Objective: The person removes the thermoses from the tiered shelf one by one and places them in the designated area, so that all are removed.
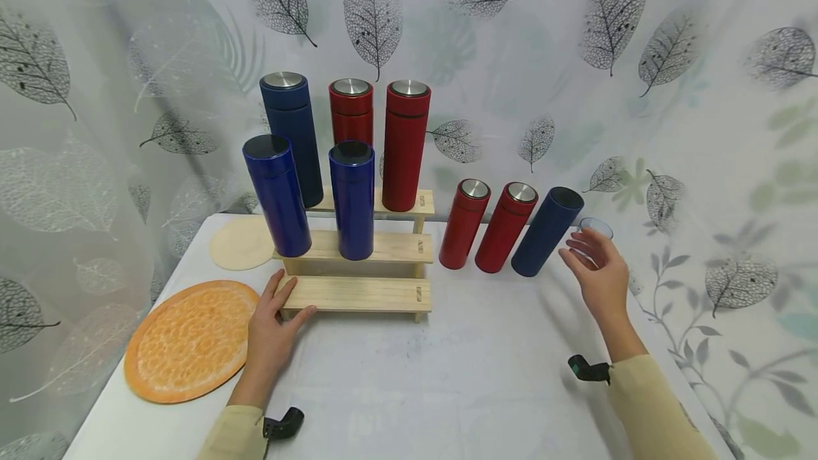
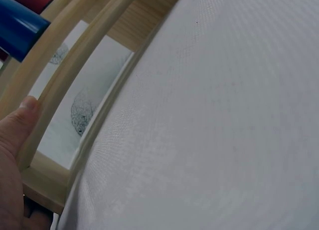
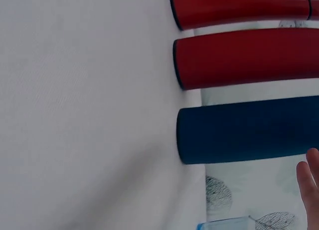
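Note:
A stepped wooden stand (image 1: 358, 293) is at the centre, with my left hand (image 1: 271, 332) holding the left end of its lowest step. In the left wrist view, the thumb (image 2: 22, 117) lies along the step's edge and the fingers are partly hidden beyond the end. Two glossy blue thermoses (image 1: 277, 197) stand on the middle step; behind are a dark blue thermos (image 1: 294, 140) and two red ones (image 1: 407, 148). My right hand (image 1: 603, 282), fingers loosely bent around nothing, hovers beside another dark blue thermos (image 1: 546, 233) on the table.
Two red thermoses (image 1: 463, 226) stand left of that dark blue one. Behind the right fingers is a clear glass (image 1: 601, 226). At left lie a round orange mat (image 1: 192, 339) and a pale disc (image 1: 241, 242). A leaf-print curtain (image 1: 511, 91) hangs behind the white table (image 1: 447, 389).

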Motion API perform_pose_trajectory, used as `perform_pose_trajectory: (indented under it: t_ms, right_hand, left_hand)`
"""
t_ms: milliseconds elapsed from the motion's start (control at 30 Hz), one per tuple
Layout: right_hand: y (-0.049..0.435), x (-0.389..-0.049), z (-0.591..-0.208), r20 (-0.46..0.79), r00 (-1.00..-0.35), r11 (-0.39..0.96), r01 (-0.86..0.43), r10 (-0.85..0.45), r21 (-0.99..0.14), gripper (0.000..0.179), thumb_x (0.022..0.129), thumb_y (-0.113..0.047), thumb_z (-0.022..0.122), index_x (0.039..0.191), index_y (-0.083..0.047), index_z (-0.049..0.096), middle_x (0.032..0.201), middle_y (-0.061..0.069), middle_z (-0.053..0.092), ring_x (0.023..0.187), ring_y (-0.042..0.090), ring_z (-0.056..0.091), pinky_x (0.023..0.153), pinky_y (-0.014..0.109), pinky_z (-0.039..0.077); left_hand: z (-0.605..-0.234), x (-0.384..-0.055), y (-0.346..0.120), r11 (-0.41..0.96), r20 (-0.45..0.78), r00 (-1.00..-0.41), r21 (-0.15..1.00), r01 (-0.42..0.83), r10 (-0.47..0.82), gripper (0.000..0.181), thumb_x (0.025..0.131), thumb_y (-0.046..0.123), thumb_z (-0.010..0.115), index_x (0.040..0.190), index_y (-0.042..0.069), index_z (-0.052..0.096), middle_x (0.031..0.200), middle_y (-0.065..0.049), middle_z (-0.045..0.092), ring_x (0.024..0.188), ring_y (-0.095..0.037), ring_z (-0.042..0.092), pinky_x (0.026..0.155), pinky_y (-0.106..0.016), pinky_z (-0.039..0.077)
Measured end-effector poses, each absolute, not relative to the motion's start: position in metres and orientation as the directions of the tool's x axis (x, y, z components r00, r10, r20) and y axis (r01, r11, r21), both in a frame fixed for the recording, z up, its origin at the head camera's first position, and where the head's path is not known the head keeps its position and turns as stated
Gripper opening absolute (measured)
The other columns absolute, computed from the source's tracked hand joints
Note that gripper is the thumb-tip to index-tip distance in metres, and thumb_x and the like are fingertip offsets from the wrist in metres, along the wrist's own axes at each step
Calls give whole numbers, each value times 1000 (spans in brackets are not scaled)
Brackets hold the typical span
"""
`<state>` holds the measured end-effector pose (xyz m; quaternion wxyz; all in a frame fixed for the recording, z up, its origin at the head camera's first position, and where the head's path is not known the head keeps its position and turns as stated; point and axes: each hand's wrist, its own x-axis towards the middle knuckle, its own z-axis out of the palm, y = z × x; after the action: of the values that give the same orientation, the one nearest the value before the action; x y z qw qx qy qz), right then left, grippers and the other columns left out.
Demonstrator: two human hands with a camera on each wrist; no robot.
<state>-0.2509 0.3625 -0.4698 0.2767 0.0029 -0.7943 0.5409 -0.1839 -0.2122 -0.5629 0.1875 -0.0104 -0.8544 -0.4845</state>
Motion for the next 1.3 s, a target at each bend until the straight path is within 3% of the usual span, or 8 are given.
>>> perform_pose_trajectory:
  t_ms: [233, 633, 1067, 1300]
  right_hand:
    - [347, -241, -452, 489, -840, 443, -354, 237, -824, 59, 96, -3, 83, 151, -12, 63, 138, 18, 70, 119, 17, 71, 99, 21, 54]
    - [318, -234, -426, 565, -814, 399, -477, 136, -783, 56, 95, 7, 80, 147, -1, 62, 131, 20, 71, 117, 16, 72, 99, 24, 55]
    - [291, -233, -410, 565, -825, 372, -514, 36, -773, 56, 97, 4, 79, 149, -6, 62, 134, 20, 69, 119, 20, 71, 101, 29, 56]
    - [278, -238, -406, 576, -817, 313, -554, -26, -772, 56, 96, 6, 78, 149, -1, 61, 136, 21, 69, 122, 18, 71, 102, 32, 55]
  left_hand:
    - [-565, -185, -214, 522, 316, -934, 832, 188, -166, 73, 93, 20, 90, 156, 1, 58, 174, -14, 35, 158, -40, 31, 105, -2, 26]
    - [-565, -184, -213, 517, 306, -938, 836, 183, -164, 73, 94, 21, 89, 156, 0, 57, 174, -13, 34, 159, -41, 30, 105, -2, 25]
    - [-564, -185, -212, 526, 329, -931, 826, 202, -159, 73, 93, 20, 90, 155, 0, 58, 173, -15, 35, 158, -42, 32, 105, -3, 26]
    - [-563, -183, -211, 520, 337, -926, 829, 207, -169, 70, 93, 19, 89, 154, 1, 59, 173, -13, 37, 157, -42, 33, 104, -2, 27]
